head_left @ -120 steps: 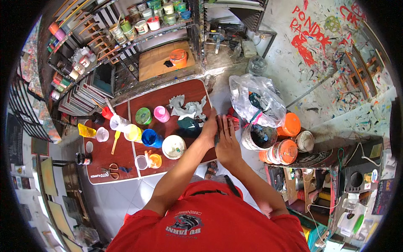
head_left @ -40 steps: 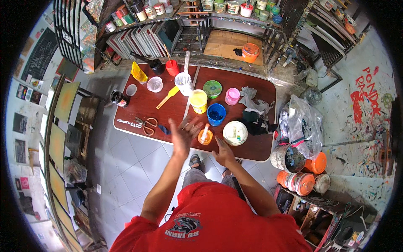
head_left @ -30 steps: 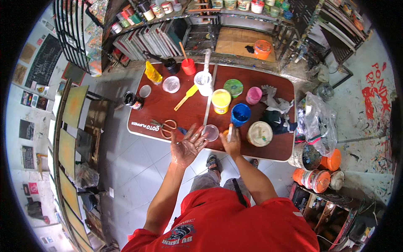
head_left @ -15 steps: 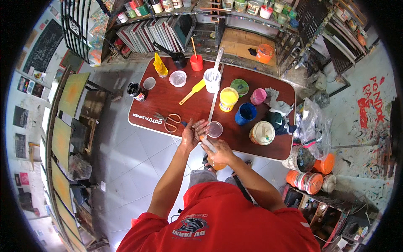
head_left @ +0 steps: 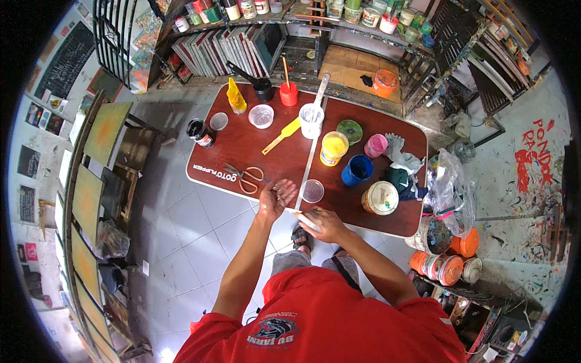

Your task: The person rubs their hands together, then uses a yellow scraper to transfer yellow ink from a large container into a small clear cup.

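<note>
Right hand (head_left: 328, 226), grip wrapped round a pale stick (head_left: 309, 221), apparently to aim it toward the spread, empty-looking left hand (head_left: 275, 197).

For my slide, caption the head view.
Open left hand and right hand holding a whitish object, at a brown table bearing paint pots.

Slanted white tool (head_left: 310, 222) (part-hidden) in right hand (head_left: 328, 225)
</note>
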A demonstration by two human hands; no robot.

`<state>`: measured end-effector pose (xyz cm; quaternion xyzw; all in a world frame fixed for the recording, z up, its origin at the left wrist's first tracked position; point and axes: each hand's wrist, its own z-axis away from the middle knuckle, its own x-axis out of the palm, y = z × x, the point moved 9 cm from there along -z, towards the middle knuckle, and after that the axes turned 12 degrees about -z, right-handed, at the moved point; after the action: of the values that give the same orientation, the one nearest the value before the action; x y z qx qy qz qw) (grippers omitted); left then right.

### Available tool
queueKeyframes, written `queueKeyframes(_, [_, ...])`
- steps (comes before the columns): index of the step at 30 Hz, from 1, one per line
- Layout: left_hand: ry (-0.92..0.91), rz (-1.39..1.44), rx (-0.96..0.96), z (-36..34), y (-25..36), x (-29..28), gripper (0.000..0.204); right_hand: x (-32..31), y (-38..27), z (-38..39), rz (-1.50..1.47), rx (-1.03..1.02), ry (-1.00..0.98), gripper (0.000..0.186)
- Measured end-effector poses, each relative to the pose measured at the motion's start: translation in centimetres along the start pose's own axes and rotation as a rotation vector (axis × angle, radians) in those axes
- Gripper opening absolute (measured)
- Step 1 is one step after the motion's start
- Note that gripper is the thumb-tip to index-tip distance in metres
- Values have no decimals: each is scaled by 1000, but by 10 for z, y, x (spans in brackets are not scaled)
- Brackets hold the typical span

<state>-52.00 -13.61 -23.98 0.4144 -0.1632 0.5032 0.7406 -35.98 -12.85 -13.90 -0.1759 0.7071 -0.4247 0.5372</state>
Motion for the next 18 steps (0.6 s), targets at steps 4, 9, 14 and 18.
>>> queueKeyframes(4, [14, -122, -50, -4, -17, 1, 33, 20, -3, -22, 53, 177, -160, 47])
queueKeyframes(9, [22, 125, -23, -6, 0, -6, 34, 0, 25, -9, 23, 181, 238, 34])
queueKeyframes(14, [-127, 176, -13, 9, 25, -1, 37, -36, 75, 29, 132, 145, 641, 35])
queueKeyframes(18, [-113, 100, -2, 25, 36, 22, 37, -42, 131, 47, 78, 323, 807, 40])
